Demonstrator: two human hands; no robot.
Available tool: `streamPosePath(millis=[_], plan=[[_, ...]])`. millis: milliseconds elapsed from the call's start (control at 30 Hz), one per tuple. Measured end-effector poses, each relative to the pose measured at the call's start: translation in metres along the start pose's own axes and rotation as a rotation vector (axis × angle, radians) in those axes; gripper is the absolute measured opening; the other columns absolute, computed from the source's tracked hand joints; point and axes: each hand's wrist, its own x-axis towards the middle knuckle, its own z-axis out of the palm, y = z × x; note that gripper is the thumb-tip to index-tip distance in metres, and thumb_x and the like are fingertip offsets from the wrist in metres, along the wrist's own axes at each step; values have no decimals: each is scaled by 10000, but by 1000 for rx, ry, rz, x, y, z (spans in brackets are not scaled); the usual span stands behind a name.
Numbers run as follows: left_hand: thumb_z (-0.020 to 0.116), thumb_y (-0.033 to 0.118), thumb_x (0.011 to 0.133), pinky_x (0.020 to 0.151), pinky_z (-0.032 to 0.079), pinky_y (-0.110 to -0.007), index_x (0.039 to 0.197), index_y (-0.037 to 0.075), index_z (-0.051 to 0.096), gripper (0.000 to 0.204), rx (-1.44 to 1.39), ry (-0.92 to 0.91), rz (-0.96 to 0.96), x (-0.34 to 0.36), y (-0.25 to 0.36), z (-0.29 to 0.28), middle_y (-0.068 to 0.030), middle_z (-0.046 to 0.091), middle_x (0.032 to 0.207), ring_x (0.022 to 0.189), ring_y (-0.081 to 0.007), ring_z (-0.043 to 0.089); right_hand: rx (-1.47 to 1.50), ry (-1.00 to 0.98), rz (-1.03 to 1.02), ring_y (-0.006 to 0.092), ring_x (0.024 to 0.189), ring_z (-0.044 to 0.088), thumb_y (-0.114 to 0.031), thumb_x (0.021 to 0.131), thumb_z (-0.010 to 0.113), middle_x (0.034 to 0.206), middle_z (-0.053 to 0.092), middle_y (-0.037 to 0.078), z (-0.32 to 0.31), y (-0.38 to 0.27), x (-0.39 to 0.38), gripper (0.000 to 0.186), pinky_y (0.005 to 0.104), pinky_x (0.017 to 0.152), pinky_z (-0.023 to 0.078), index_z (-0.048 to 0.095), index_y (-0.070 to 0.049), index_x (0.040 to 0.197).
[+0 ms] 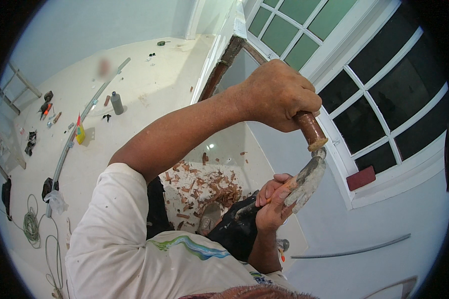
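Observation:
My left hand is raised, its fingers wrapped round the brown handle of a trowel. The trowel points down, and its blade is coated with grey-white dried material. Lower down, my right hand is closed round a slim tool with an orange-tan handle, lying along the trowel blade. A dark, flat piece sticks out on the other side of the right hand; whether it belongs to the slim tool I cannot tell. My right fingers partly cover the lower edge of the blade.
Wood shavings and chips litter the floor by my shoe. A white-framed window has a dark red block on its sill. Left lie a long metal strip, a grey bottle, a yellow bottle and coiled cable.

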Motion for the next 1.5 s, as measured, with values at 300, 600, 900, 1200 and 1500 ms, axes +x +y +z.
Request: streamPosePath(millis=[300,600,900,1200,1500], plan=[[883,229,665,491,498,-333,689,190,657,230,46,-22,5,5,0,-8,7,630,598,533,-162,651,-112,-14,-26,98,609,478,-407,944,693,787,486,19,15,-11,-5,570,241,481,416,513,68,1201],[864,215,670,498,477,-349,713,193,632,237,29,-16,-1,2,-1,-7,13,607,623,554,-176,637,-169,-11,-44,102,582,467,-580,913,701,747,473,7,18,-16,-5,711,248,474,400,519,58,1170],[880,216,642,483,453,-350,712,199,637,253,24,67,33,-2,-2,-14,20,631,634,544,-173,630,-522,-137,-587,86,532,497,-529,1048,536,777,547,77,39,-12,4,523,230,440,414,500,-11,990],[867,210,664,474,444,-342,700,197,616,254,-14,78,20,-3,-4,-18,19,621,629,541,-179,623,-567,-302,-718,136,692,533,-355,1058,596,855,537,89,32,-5,25,347,291,625,480,518,-17,1058],[844,198,680,478,432,-367,671,191,584,261,-19,97,41,-7,-1,-21,14,574,613,531,-202,603,-373,-347,-515,150,880,566,-292,1075,582,984,558,74,53,-23,16,360,281,807,480,529,45,1191]])
